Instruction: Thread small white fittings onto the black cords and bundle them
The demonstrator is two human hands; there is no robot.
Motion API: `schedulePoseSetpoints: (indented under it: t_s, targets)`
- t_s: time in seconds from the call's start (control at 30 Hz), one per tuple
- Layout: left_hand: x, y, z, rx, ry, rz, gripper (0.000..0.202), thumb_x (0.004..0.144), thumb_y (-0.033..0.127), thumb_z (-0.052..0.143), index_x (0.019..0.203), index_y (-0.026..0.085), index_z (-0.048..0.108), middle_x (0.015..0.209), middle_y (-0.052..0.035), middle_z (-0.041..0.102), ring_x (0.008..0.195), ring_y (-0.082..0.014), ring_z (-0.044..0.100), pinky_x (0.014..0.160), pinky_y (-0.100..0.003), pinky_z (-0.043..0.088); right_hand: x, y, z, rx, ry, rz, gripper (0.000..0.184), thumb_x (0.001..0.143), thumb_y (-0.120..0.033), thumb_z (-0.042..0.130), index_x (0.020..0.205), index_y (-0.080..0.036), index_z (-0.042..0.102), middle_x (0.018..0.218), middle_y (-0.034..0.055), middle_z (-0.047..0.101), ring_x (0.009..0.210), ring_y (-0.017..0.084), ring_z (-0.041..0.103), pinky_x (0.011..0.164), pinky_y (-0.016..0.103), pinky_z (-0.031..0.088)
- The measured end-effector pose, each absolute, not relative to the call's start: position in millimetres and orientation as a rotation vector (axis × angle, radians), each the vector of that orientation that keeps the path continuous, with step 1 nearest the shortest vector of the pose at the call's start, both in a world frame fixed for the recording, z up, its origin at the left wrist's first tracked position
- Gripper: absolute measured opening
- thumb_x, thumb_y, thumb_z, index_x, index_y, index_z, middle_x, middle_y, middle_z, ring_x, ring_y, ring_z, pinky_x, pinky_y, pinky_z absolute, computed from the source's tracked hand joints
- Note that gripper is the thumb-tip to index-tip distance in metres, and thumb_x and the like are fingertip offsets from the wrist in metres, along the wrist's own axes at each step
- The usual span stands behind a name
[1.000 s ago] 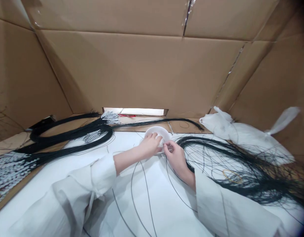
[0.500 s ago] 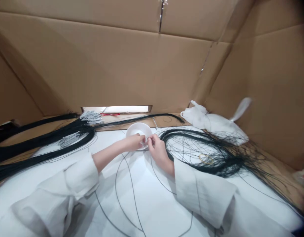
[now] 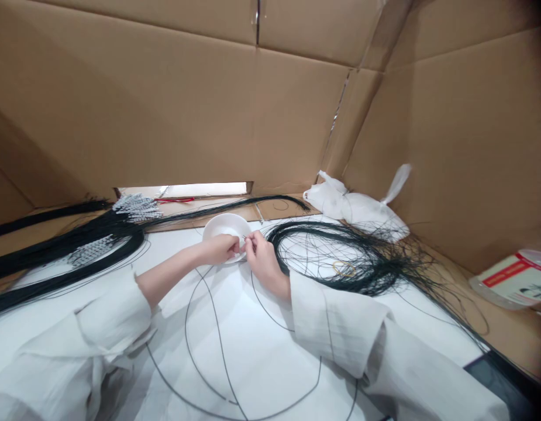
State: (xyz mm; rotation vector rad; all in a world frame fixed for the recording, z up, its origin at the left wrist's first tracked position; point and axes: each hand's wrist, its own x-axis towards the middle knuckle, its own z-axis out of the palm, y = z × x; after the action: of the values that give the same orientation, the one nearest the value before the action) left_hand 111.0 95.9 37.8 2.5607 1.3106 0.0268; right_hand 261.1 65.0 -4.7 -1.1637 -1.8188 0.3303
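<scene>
Over the near rim of a small white bowl (image 3: 212,224), my two hands meet almost fingertip to fingertip. My left hand (image 3: 221,248) is closed with curled fingers; what it grips is too small to make out. The thumb and fingers of my right hand (image 3: 264,260) are pinched together at the upper end of a thin dark cord (image 3: 218,330). A tiny pale bit shows between the hands, too blurred to name. The cord hangs below them and lies in wide loops across the white tabletop (image 3: 270,362), partly hidden by my sleeves.
A loose coil of dark cords (image 3: 362,285) lies right of the bowl. Thick dark cord bundles (image 3: 68,280) with white twisted ends (image 3: 136,207) lie left. Behind are a knotted white plastic bag (image 3: 367,210) and cardboard walls (image 3: 165,105). A labelled plastic tub (image 3: 513,279) stands far right.
The view has swung to the right, so things sit further left and the tub shows more fully. My hands stay together at the bowl, with only slight finger movement.
</scene>
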Motion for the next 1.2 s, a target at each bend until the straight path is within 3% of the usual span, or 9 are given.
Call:
schedulePoseSetpoints:
  t_s: [0.13, 0.37, 0.63, 0.93, 1.2]
  targets:
    - [110.3, 98.5, 33.7, 2.543, 1.37, 0.059, 0.02, 0.085, 0.03, 0.05, 0.085, 0.012, 0.058, 0.082, -0.0025, 0.06, 0.076, -0.0141, 0.057, 0.072, -0.034, 0.047, 260.9, 62.8, -2.1, -1.151, -1.847, 0.324, 0.012, 0.088, -0.019, 0.033, 0.082, -0.019, 0.044, 0.07, 0.0026, 0.059, 0.062, 0.016, 0.057, 0.057, 0.023, 0.036]
    - [108.7, 99.5, 43.2, 2.481, 1.503, 0.161, 0.022, 0.085, 0.032, 0.049, 0.084, 0.011, 0.058, 0.077, -0.0016, 0.06, 0.07, -0.0128, 0.057, 0.067, -0.031, 0.048, 260.1, 60.4, -0.6, -1.148, -1.874, 0.299, 0.012, 0.088, -0.019, 0.033, 0.083, -0.019, 0.044, 0.07, 0.0034, 0.059, 0.064, 0.017, 0.058, 0.057, 0.024, 0.036]
    - [102.6, 88.1, 58.5, 2.437, 1.473, 0.318, 0.021, 0.076, 0.014, 0.044, 0.079, 0.014, 0.064, 0.06, 0.0, 0.062, 0.057, -0.0124, 0.056, 0.055, -0.022, 0.042, 260.2, 60.6, -2.2, -1.132, -1.876, 0.319, 0.013, 0.088, -0.018, 0.032, 0.084, -0.018, 0.044, 0.071, 0.003, 0.06, 0.063, 0.016, 0.058, 0.057, 0.023, 0.037]
    - [99.1, 53.8, 63.0, 2.432, 1.375, 0.452, 0.023, 0.08, 0.021, 0.039, 0.084, 0.017, 0.062, 0.073, -0.001, 0.065, 0.062, -0.0131, 0.056, 0.057, -0.022, 0.041, 260.1, 60.0, -1.4, -1.14, -1.844, 0.327, 0.013, 0.088, -0.019, 0.033, 0.086, -0.018, 0.046, 0.073, 0.0029, 0.061, 0.066, 0.016, 0.058, 0.06, 0.024, 0.039]
    - [109.0, 8.9, 28.4, 2.503, 1.218, 0.379, 0.02, 0.083, 0.017, 0.037, 0.081, 0.018, 0.057, 0.085, -0.0042, 0.06, 0.075, -0.0157, 0.055, 0.069, -0.026, 0.042, 259.2, 60.0, -2.9, -1.138, -1.846, 0.336, 0.015, 0.089, -0.022, 0.032, 0.086, -0.019, 0.046, 0.072, 0.0021, 0.06, 0.065, 0.015, 0.059, 0.06, 0.023, 0.039]
